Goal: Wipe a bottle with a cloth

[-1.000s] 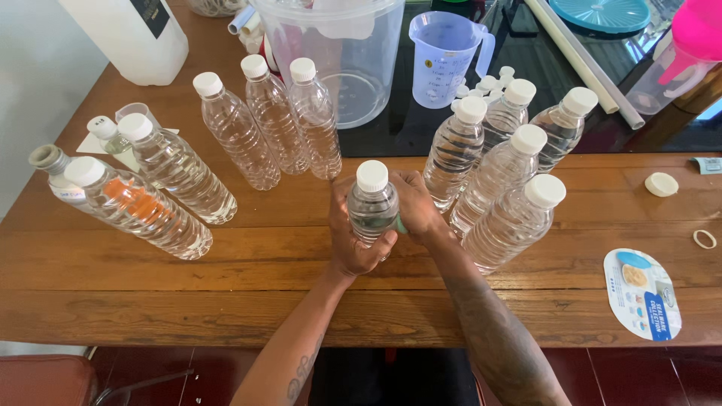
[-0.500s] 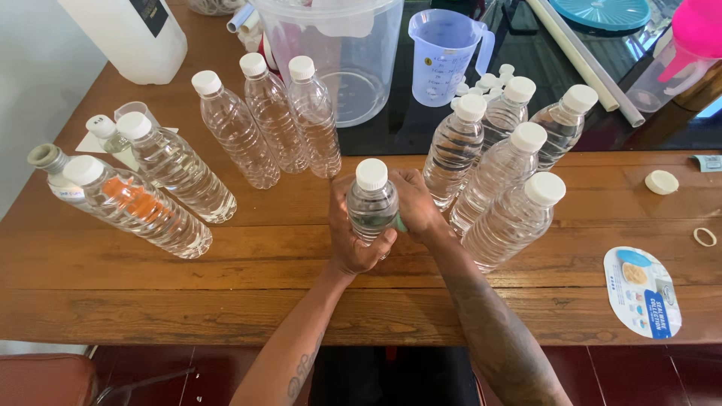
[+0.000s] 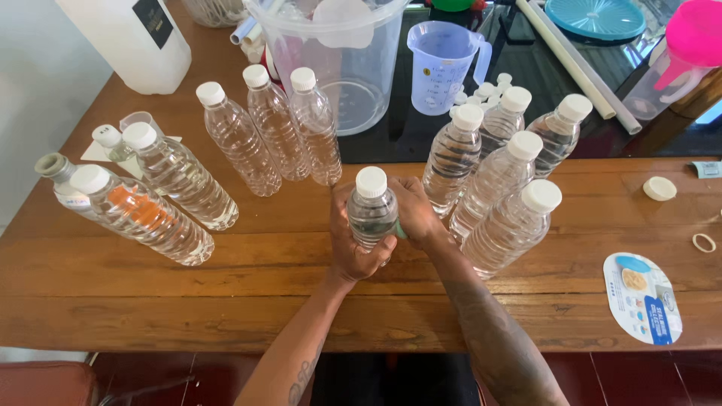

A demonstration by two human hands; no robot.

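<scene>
Clear glossy plastic bottle (image 3: 372,214) with a matt white cap stands on a smooth, varnished wooden table (image 3: 226,301).

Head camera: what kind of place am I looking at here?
Probably a home or small workshop set up for bottling by hand. A wooden table holds many capped clear bottles; a measuring jug and a large clear bucket stand behind. Both hands, left hand and right hand, grip one bottle.

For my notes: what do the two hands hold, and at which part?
Both the left hand and right hand grip one capped clear bottle around its body.
</scene>
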